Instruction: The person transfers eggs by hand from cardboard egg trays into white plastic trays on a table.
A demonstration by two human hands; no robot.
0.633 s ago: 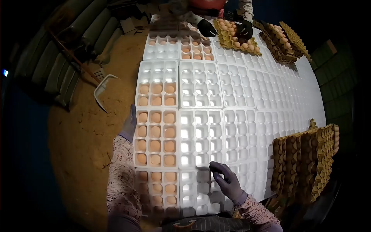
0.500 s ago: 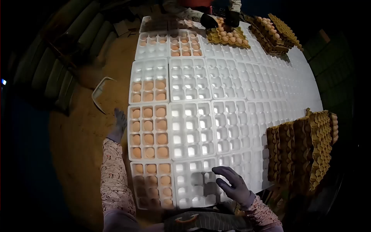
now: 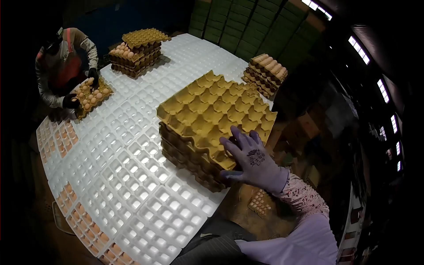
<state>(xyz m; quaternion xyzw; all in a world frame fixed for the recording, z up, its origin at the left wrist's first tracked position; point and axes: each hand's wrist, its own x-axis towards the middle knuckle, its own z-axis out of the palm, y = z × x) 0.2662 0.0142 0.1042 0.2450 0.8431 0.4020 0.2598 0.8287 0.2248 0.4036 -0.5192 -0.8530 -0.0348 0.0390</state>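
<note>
My right hand, in a pale purple glove with a dark print on its back, is at the near right corner of a stack of yellow-brown egg flats. Its fingers are spread over the edge of the top flat, with the thumb lower at the side. No eggs show in that flat's upper face. My left hand is out of view. Beside the stack lie joined white foam egg trays, most of their pockets bare. Brown eggs fill pockets along the left edge.
Across the table a person's gloved hands are at a flat of eggs. Egg-flat stacks stand at the far side and far right. More eggs sit low beside the table.
The view has swung right, toward the flat stack. My right hand has gone from above the white trays to the stack's corner. My left hand has left the view.
</note>
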